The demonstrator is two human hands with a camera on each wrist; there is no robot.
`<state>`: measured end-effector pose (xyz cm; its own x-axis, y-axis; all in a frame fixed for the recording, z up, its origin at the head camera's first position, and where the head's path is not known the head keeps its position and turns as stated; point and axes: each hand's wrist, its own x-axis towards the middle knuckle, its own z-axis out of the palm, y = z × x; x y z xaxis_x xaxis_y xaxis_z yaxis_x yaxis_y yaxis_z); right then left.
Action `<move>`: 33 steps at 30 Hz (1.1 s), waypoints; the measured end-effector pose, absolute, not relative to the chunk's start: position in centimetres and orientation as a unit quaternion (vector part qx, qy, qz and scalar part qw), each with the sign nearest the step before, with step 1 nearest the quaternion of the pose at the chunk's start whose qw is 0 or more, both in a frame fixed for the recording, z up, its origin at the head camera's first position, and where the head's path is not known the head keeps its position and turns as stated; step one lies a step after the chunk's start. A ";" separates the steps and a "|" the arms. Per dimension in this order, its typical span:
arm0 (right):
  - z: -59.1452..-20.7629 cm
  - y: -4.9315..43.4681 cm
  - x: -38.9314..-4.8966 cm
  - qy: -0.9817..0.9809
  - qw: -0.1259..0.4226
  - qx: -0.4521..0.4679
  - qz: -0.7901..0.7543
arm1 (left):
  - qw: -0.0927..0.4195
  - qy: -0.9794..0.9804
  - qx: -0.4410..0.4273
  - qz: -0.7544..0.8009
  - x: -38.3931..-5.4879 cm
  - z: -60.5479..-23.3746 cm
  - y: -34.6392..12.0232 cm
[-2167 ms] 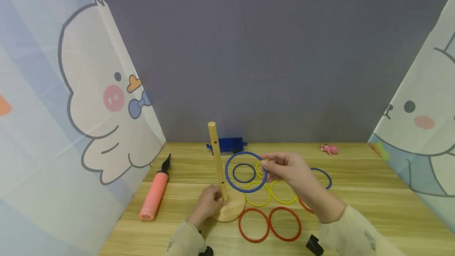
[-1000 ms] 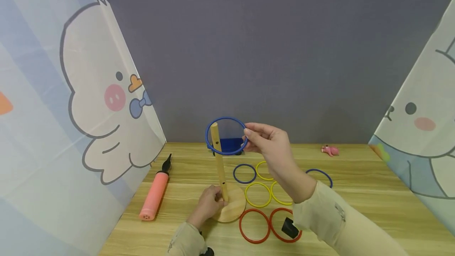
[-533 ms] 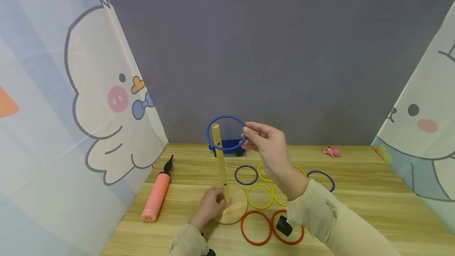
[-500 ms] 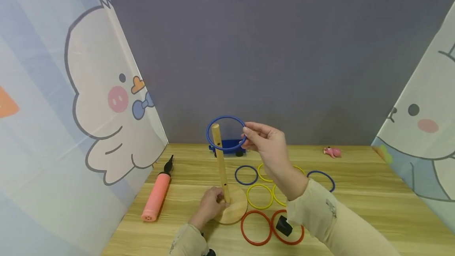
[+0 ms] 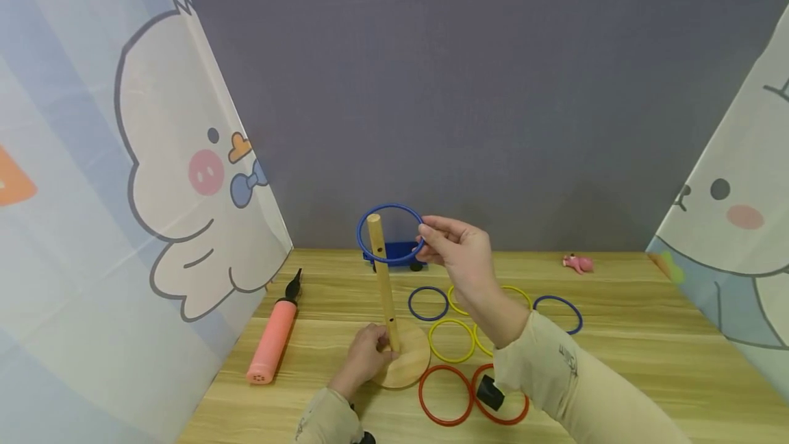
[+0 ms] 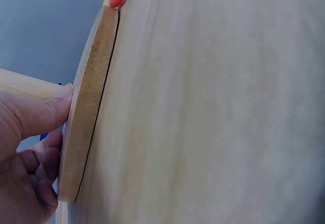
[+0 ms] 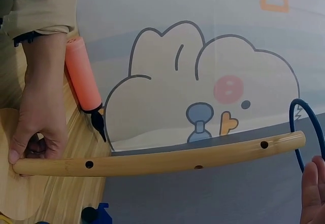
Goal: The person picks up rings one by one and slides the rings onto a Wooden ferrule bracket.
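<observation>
the right hand (image 5: 461,252) is up high, thumb (image 5: 434,236) and forefinger (image 5: 445,223) pinched, its arm (image 5: 573,379) slanting inward; the left hand (image 5: 364,356) sits well below, gripping with fingers (image 6: 49,162) bent and thumb straight (both wrists (image 5: 504,321) are plain to see from here).

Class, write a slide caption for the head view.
Right hand holds blue ring at top of wooden post, left hand at its foot.

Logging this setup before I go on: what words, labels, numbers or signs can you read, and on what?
"D": orange, sideways, on the patterned backdrop; the neighbouring letter is cut off.
Dark print on right sleeve: too small to read.
Faint print on left sleeve: unreadable.
</observation>
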<state>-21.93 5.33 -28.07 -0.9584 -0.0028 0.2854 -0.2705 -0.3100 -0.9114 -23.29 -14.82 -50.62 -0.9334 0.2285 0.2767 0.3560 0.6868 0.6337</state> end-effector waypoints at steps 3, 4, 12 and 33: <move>-28.1 5.3 -21.9 -0.585 0.083 0.116 0.799 | 0.077 -0.915 -0.155 -0.364 -23.2 -50.5 -14.7; -28.1 5.3 -21.9 -0.587 0.081 0.114 0.798 | 0.073 -0.915 -0.151 -0.366 -23.2 -50.5 -14.7; -28.9 5.4 -22.0 -0.593 0.053 0.100 0.797 | 0.075 -0.914 -0.151 -0.370 -23.2 -50.5 -14.7; -35.0 5.7 -22.3 -0.639 0.010 0.062 0.767 | 0.086 -0.921 -0.148 -0.350 -23.4 -50.7 -14.6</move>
<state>-22.31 5.70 -35.00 -0.9920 -0.0638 0.1087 -0.0954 -0.1832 -0.9784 -23.41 -14.63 -50.71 -0.9413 0.2120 0.2626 0.3329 0.7113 0.6191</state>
